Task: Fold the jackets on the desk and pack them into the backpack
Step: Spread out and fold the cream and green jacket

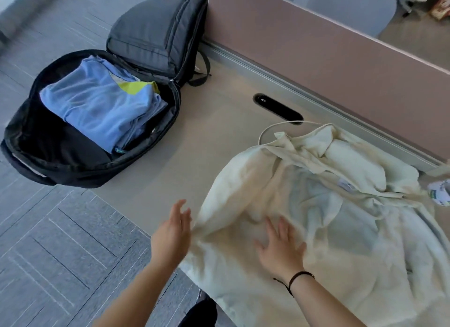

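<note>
A cream jacket [328,212] lies spread and rumpled across the right half of the desk [194,156]. My right hand [280,246] rests flat on its lower left part with fingers spread. My left hand [173,234] is at the jacket's left edge, fingers straight, touching the cloth where it bunches. A black backpack [155,31] lies unzipped at the desk's far left corner. Its open half [48,141] holds a folded light-blue jacket [102,102] with a yellow-green patch.
A pink partition panel [316,48] runs along the desk's back edge. A black cable slot [277,106] sits in the desk, with a white cable [267,129] looping out. A small printed object [440,192] lies at the right edge. Grey carpet [60,241] lies below left.
</note>
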Tool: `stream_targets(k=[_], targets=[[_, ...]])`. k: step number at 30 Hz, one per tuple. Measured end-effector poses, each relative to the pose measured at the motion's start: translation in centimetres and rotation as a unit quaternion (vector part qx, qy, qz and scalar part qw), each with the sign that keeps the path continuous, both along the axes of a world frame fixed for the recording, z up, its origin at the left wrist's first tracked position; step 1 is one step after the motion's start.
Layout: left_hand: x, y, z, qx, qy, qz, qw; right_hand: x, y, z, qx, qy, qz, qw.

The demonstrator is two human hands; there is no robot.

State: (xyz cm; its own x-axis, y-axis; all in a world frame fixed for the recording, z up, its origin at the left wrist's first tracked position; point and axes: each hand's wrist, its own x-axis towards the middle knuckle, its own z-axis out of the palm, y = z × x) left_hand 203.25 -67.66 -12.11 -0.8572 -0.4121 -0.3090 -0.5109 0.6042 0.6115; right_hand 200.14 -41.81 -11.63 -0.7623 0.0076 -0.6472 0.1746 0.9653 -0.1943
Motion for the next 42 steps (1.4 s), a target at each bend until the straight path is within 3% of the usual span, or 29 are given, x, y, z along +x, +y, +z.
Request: stream_targets(k=[6, 10, 14, 19, 26, 33, 38, 42], targets=[[-3.6, 2.2, -1.8, -0.004, -0.034, -0.204, 0.978, -3.2, -4.2, 3.9, -0.114, 0.147, 0.018, 0.982], [-5.3, 5.7, -2.0, -0.083, 0.011, -0.247, 0.965, -4.8, -5.4, 4.9, -0.097, 0.171, 0.078, 0.977], [-8.9, 6.2, -1.6, 0.024, -0.012, -0.240, 0.970, -8.2, -3.6, 4.7, -0.047, 0.145, 0.101, 0.983], [-13.7, 5.7, -1.3, 0.167, 0.007, -0.186, 0.968, -16.8, -3.8, 4.6, -0.010, 0.173, 0.184, 0.967], [-12.9, 6.5, -3.2, 0.118, 0.039, -0.109, 0.986, -23.8, -5.3, 2.5, 0.023, 0.118, 0.284, 0.951], [-12.7, 6.8, -4.3, 0.012, 0.023, -0.152, 0.988, -24.1, -4.3, 0.0, 0.083, 0.119, 0.350, 0.926], [-12.7, 5.1, -3.6, 0.071, 0.002, -0.152, 0.986, -24.8, -4.2, 1.3, 0.031, 0.087, 0.311, 0.946], [-13.9, 1.6, 0.7, 0.126, -0.009, -0.178, 0.976, -27.4, -3.9, 4.8, -0.019, 0.085, 0.315, 0.945]])
